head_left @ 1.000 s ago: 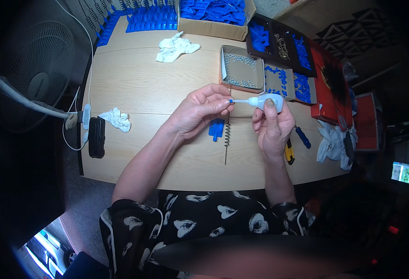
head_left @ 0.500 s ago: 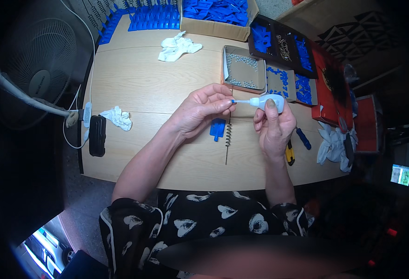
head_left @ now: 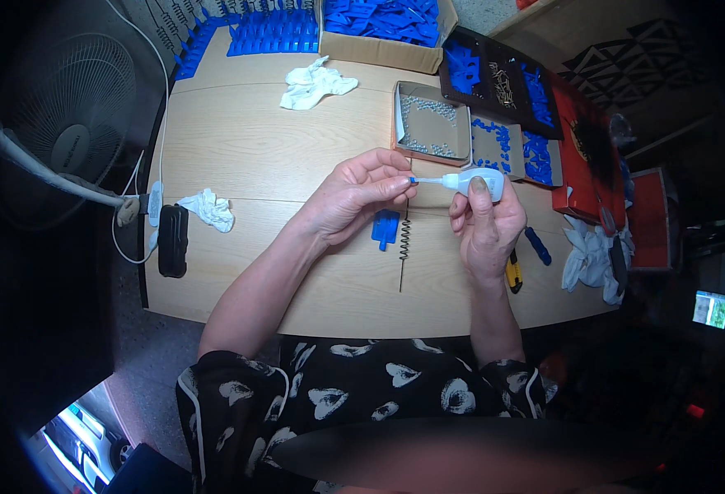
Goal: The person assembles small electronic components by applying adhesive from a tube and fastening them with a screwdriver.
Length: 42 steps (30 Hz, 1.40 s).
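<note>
My left hand is closed, pinching a small blue plastic piece between thumb and fingertips. In my right hand is a small white squeeze bottle lying on its side, thumb on top. Its long thin nozzle points left, and the tip meets the blue piece or stops right beside it; I cannot tell which. Below my left fingers a dark coiled wire spring lies on the wooden table, its upper end partly hidden by the hand. Left of the spring lies a flat blue plastic part.
Beyond my hands stand a cardboard box of small clear beads, trays of blue pieces and a large carton of blue parts. A yellow cutter and blue-handled tool lie right. Crumpled white cloths and a black case lie left.
</note>
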Tool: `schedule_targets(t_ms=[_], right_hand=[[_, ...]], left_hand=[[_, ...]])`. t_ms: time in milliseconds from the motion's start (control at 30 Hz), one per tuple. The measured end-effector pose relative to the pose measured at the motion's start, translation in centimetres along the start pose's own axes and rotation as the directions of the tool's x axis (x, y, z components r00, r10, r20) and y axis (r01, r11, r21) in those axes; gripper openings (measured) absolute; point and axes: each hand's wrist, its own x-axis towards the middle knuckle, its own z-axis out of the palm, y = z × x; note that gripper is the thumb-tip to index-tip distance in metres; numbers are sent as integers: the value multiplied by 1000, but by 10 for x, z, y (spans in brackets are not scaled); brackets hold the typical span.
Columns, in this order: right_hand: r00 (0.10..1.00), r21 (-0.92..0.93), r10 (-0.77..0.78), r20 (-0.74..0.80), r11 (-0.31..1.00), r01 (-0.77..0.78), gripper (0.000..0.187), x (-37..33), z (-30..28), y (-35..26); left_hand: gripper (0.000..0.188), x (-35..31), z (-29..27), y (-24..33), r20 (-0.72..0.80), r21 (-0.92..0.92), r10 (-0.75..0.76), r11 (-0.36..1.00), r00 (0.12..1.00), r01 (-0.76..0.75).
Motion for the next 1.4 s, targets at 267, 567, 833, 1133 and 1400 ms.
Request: schedule_targets(t_ms=[267,567,833,1133,1400], right_hand=[[1000,-48,-23,-5,999,23,27,-1,0,-1],[999,-66,-5,-34,998,2,25,-3,2,-4],[1000,-6,5,-20,1000,-5,29,-1,1,-2],[1000,-25,1,-12,1000,-1,28,-1,1,-1],[1000,-20,10,-15,1000,-10,28,-1,0,-2]], left_hand=[[20,0,-1,0,-9,11,10,1000,1000,-10],[19,0,-1,-1,-5,4,5,1000,1000,-5],[18,0,-1,-1,-11,-22,-6,1000,1000,6],[19,0,-2,-1,-1,-11,1,1000,1000,-1],[18,1,-2,-1,-12,-10,-3,1000,1000,3]])
